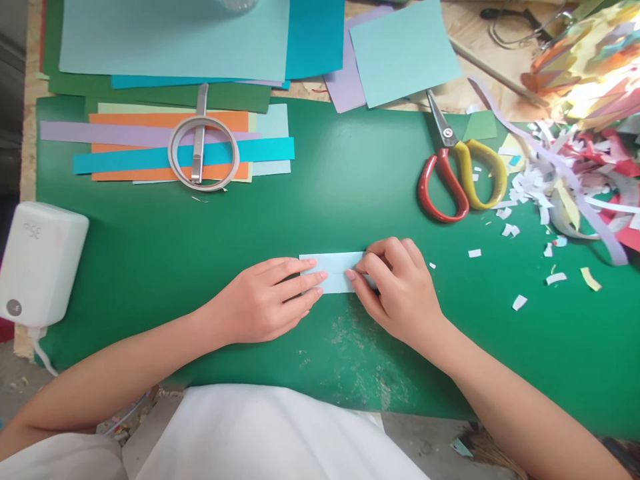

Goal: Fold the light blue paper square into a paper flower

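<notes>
A small pale blue paper strip (336,273) lies on the green table top in front of me, with a crease line running along its length. My left hand (273,297) rests flat with its fingertips on the strip's left end, fingers stretched out and slightly apart. At the other end my right hand (395,280) is closed, thumb and bent fingers pinching the paper. Those fingers hide the strip's right end. Scissors (448,133) with one red and one yellow handle lie beyond my right hand, blades partly closed.
A tape roll (173,157) and metal clipper-like tool (199,150) sit on coloured paper strips (270,148). Large paper sheets (170,40) lie at the back. A white power bank (43,260) stands left. Paper scraps (543,177) litter the right, beside a colourful paper object (595,67).
</notes>
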Available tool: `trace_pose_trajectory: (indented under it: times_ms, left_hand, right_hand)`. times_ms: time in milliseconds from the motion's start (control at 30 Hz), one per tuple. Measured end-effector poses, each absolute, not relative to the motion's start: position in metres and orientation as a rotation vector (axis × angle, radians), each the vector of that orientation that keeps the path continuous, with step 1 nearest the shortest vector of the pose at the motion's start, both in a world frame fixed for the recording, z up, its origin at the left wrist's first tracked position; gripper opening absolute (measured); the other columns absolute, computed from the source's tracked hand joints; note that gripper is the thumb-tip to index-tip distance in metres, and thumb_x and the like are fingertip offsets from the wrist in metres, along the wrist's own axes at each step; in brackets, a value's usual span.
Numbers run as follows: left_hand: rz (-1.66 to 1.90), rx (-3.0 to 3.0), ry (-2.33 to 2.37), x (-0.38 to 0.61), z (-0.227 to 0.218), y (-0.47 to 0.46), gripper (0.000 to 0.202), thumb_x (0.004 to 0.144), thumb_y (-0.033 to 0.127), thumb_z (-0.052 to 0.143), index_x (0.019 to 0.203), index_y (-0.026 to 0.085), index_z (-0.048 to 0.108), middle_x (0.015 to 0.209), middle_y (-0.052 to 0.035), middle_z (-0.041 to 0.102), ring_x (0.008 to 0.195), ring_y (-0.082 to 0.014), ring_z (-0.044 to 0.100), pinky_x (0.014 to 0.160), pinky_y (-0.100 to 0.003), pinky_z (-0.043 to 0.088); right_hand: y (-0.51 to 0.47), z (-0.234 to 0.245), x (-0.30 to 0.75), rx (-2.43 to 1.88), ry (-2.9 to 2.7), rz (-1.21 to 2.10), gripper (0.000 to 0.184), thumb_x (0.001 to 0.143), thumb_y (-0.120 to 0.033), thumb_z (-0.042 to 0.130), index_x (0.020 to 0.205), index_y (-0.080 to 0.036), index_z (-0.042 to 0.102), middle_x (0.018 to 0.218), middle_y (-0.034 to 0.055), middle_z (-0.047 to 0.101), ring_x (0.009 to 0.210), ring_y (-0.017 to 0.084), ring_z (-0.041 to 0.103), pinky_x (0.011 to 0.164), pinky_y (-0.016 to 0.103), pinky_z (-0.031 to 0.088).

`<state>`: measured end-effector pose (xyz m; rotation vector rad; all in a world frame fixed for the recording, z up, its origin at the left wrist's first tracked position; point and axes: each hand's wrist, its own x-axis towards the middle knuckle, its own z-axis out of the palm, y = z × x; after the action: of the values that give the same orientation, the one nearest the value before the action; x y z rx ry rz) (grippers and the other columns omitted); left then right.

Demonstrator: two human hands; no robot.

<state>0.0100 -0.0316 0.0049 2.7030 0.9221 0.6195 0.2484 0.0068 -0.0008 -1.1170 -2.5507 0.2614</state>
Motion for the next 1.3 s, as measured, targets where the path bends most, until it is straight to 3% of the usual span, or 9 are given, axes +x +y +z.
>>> trace_pose_trajectory:
  times_ms: [833,1300]
  left_hand:
    - [0.6,2.695,0.933,0.0104,0.0062,-0.0311,0.02,0.089,0.019,0.061,0.107,0.016,0.068,0.12,-0.0051,0.07,0.113,-0.0232,0.065,0.093,-0.038,0.058]
    - [0.619,2.699,0.916,0.0107,0.0065,-0.0307,0.018,0.088,0.018,0.062,0.104,0.012,0.069,0.118,-0.0066,0.071,0.111,-0.0253,0.066,0.09,-0.039,0.06]
  right_hand:
    - [0.0068,-0.0006,0.2486,-1.083,-2.539,0.251,0.018,0.088,-0.018,0.059,0.076,-0.018,0.047,0.08,0.0057,0.051,0.067,0.015,0.037,0.062,0.031,0.036]
    - [0.0077,-0.0005,0.2479,-1.081,-2.537,0.25,0.018,0.089,-0.018,0.058,0.076,-0.019,0.046,0.08,0.0054,0.05,0.066,0.015,0.036,0.062,0.031,0.036]
